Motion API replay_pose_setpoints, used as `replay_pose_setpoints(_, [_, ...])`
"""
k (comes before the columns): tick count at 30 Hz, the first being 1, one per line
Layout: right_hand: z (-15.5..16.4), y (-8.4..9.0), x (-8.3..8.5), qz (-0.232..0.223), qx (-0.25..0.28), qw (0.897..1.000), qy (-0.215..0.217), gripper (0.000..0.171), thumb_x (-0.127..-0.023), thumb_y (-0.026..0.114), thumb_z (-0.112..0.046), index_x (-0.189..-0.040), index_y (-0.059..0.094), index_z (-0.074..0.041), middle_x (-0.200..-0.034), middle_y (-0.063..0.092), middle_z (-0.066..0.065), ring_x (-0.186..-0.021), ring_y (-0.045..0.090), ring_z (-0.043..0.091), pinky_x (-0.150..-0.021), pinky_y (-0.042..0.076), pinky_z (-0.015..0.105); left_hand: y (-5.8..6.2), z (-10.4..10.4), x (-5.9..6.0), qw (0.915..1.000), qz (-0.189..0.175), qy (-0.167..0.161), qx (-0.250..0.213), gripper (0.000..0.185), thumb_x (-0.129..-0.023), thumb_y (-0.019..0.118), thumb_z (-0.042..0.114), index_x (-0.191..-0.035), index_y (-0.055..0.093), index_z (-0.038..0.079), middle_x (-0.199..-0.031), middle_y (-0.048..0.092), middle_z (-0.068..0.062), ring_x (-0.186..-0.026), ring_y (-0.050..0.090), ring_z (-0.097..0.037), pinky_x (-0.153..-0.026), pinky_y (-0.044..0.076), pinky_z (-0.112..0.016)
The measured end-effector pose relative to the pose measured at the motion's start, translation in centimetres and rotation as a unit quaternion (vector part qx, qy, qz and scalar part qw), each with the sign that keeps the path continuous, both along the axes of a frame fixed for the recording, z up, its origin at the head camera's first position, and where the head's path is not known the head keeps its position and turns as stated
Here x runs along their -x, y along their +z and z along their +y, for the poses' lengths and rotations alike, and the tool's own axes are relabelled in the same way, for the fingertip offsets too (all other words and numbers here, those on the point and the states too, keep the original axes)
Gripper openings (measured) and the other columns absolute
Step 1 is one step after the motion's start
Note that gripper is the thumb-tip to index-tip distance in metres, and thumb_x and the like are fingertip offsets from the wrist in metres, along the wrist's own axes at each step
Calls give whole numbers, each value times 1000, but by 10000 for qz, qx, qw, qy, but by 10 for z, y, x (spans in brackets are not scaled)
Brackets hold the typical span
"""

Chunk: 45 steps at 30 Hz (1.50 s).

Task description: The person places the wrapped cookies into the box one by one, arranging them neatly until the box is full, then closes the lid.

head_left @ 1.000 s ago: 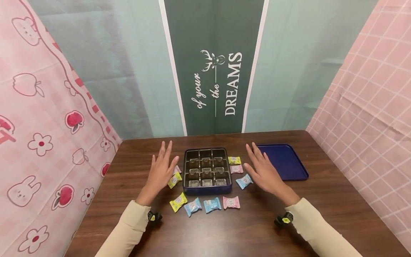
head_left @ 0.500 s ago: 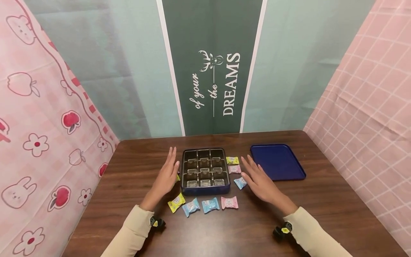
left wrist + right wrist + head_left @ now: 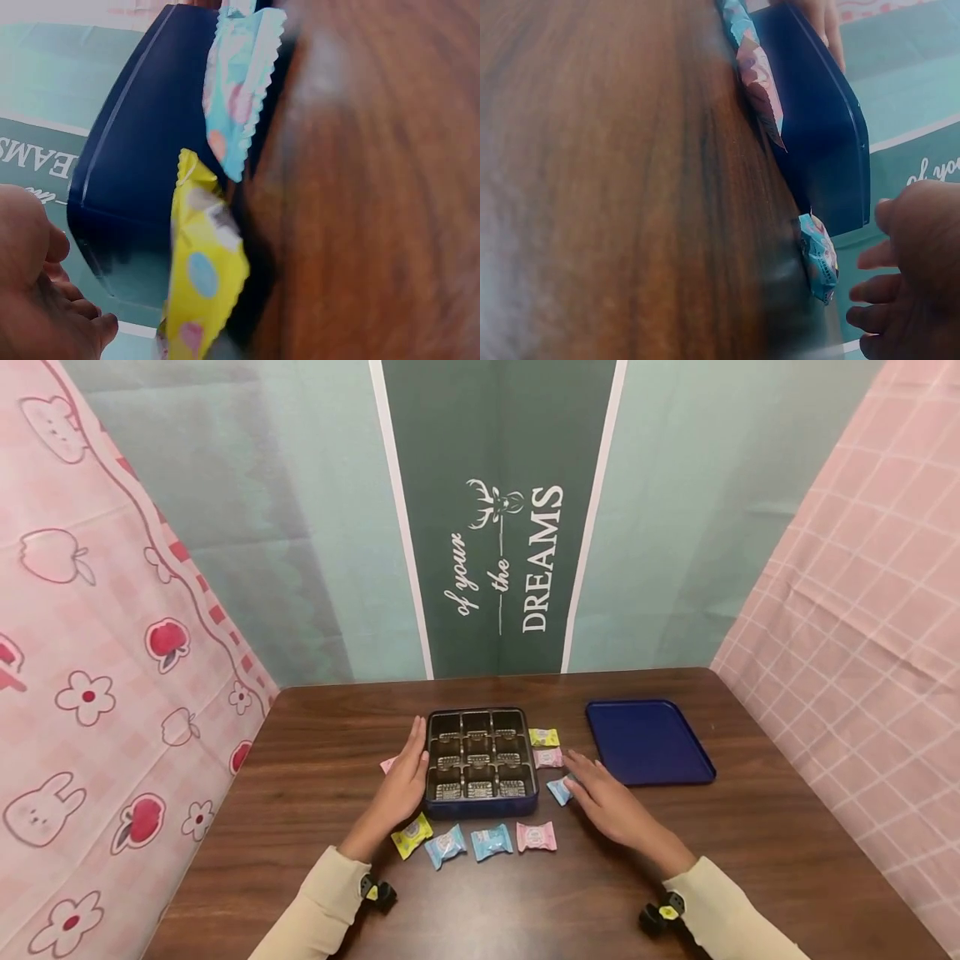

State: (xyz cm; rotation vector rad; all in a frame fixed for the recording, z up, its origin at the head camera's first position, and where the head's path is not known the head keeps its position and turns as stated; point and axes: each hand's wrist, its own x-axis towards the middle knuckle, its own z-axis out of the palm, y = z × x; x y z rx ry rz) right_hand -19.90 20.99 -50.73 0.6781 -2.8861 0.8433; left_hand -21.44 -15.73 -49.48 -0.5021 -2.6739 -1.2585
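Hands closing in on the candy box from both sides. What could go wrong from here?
1. The left hand lies flat along the box wall, so a push might slide the box into the candies on its right.
2. The right hand partly covers the blue candy and may sweep it or the pink candy away.
3. The front row of candies lies close to the box.
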Motion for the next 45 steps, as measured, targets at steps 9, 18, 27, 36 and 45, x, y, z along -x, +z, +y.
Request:
replay_pose_setpoints(9, [2, -7, 1, 172, -224, 9994, 209, 45, -104, 59, -23, -140, 59, 3, -143, 57, 21, -137, 49, 39, -116, 28, 60, -9, 4, 3, 9998, -167, -90, -115, 58, -107, 37, -2, -161, 15, -2, -169, 6, -13, -151, 20, -37, -119, 23, -56])
replay_pose_setpoints(18, [6, -8, 3, 582, -219, 9973, 393, 44, -92, 76, -14, -131, 66, 3, -130, 67, 18, -124, 61, 37, -111, 36, 61, -12, 6, 3, 9991, -330, -198, -164, 60, -106, 35, -4, -162, 11, 1, -169, 2, -11, -152, 16, -35, -120, 21, -55])
replay_pose_setpoints(27, [7, -4, 2, 791, -229, 9960, 338, 42, -83, 83, -4, -123, 71, 2, -120, 72, 15, -111, 69, 32, -106, 42, 59, -10, 7, 1, 9993, -312, -195, -61, 61, -106, 35, -5, -162, 11, 1, -169, 1, -9, -152, 17, -34, -121, 16, -56])
replay_pose_setpoints(36, [9, -2, 2, 973, -156, 9951, 103, 38, -79, 86, -5, -115, 75, 2, -112, 75, 15, -105, 71, 32, -87, 57, 49, -8, 8, -1, 9993, -345, -155, -57, 61, -106, 35, -4, -161, 10, -1, -169, 0, -10, -152, 15, -36, -120, 18, -56])
replay_pose_setpoints(45, [9, -3, 9, 1116, 80, 9937, 102, 38, -78, 86, -3, -113, 75, 5, -112, 74, 20, -104, 71, 35, -85, 57, 50, -9, 6, 3, 9997, -240, -96, -40, 60, -105, 36, -5, -161, 12, -2, -169, 3, -13, -152, 18, -35, -121, 18, -56])
